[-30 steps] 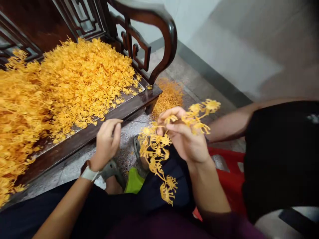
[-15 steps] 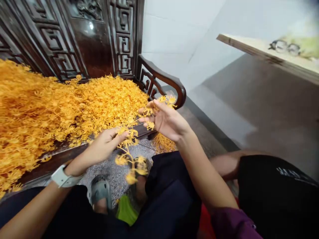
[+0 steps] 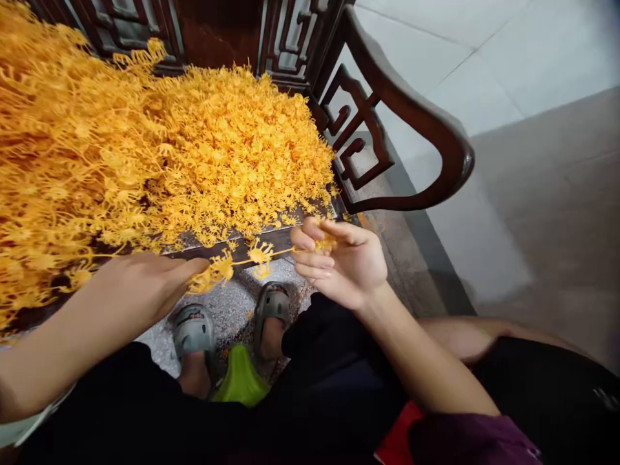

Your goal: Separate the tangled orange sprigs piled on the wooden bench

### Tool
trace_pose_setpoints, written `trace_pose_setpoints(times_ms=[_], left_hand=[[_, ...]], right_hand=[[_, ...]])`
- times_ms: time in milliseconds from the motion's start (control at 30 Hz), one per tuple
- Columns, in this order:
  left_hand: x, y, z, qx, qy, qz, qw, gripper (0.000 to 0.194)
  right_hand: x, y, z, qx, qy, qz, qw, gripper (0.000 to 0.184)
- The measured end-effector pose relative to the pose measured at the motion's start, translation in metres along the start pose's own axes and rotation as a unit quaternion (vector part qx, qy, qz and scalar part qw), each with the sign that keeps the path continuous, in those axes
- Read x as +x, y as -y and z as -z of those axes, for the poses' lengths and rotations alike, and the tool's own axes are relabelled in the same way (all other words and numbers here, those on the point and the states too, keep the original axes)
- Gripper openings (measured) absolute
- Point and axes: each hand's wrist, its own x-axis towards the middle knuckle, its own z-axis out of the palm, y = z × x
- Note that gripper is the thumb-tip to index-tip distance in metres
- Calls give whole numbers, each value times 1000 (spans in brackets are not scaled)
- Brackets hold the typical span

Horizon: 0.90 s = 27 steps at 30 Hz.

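Note:
A strand of yellow plastic flower pieces (image 3: 260, 255) on a thin stem stretches between my two hands, above the floor and in front of the bench edge. My left hand (image 3: 135, 284) is closed on its left end, thumb pointing right; its fingers are mostly hidden behind the back of the hand. At the other end, my right hand (image 3: 346, 258) pinches the strand with curled fingers, and more yellow bits show in the palm. Close behind both hands, a large heap of the same yellow flower pieces (image 3: 242, 148) covers the bench seat.
The dark carved wooden bench has a curved armrest (image 3: 426, 110) on the right, beside a pale tiled wall (image 3: 489, 77). Below are my feet in grey clogs (image 3: 194, 330) and a bright green plastic object (image 3: 241, 378). Another person's leg in black shorts (image 3: 537, 381) is close on the right.
My left hand, apart from the strand at first, took hold of it and moved left. My right hand's fingers, spread half a second ago, have curled closed. The strand now lies stretched nearly level.

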Motion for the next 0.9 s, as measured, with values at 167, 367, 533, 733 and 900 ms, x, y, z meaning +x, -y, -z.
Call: trace_pose_setpoints(times_ms=[167, 367, 533, 733, 900], left_hand=[[-8, -2, -3, -45, 22, -9, 999, 29], [-9, -12, 2, -66, 30, 4, 997, 29], [-15, -12, 14, -37, 9, 0, 999, 21], [-24, -31, 33, 75, 32, -29, 996, 28], [-38, -43, 45, 125, 103, -7, 987, 35]], right_hand=[[13, 3, 17, 56, 9, -68, 996, 54], [21, 7, 27, 24, -4, -73, 997, 63], [19, 15, 18, -23, 2, -39, 999, 68], [2, 23, 9, -33, 23, -3, 999, 70], [-16, 18, -2, -64, 20, -3, 998, 72]])
